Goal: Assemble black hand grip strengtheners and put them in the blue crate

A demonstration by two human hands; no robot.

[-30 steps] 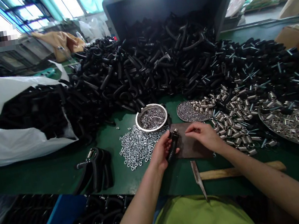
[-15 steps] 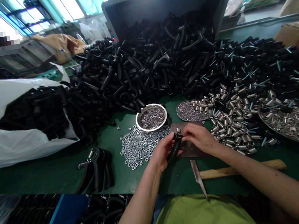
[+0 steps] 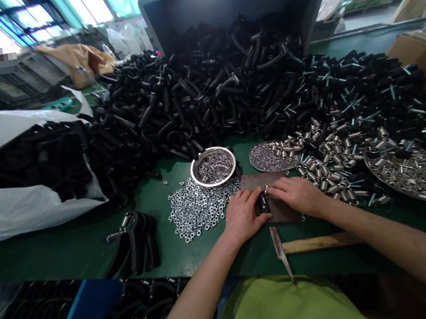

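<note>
My left hand (image 3: 243,214) and my right hand (image 3: 297,194) meet over a dark brown pad (image 3: 252,180) on the green table. Between them lies a black handle piece (image 3: 262,203), mostly hidden; both hands are closed on it and press it down on the pad. A small metal ring shows at my right fingertips. A heap of loose silver nuts (image 3: 199,210) lies just left of my left hand. A round steel bowl (image 3: 214,166) with small metal hooks stands behind it.
A huge pile of black handles (image 3: 226,87) spills from a tipped grey bin. Metal springs (image 3: 330,162) lie to the right, next to a flat dish (image 3: 267,156) and a large tray (image 3: 418,175). A chisel-like tool (image 3: 281,245) lies near me. Assembled grips (image 3: 134,239) lie left, beside a white bag (image 3: 3,160).
The handle stood tilted up in my left hand before. Both hands have now lowered it flat onto the brown pad and closed over it.
</note>
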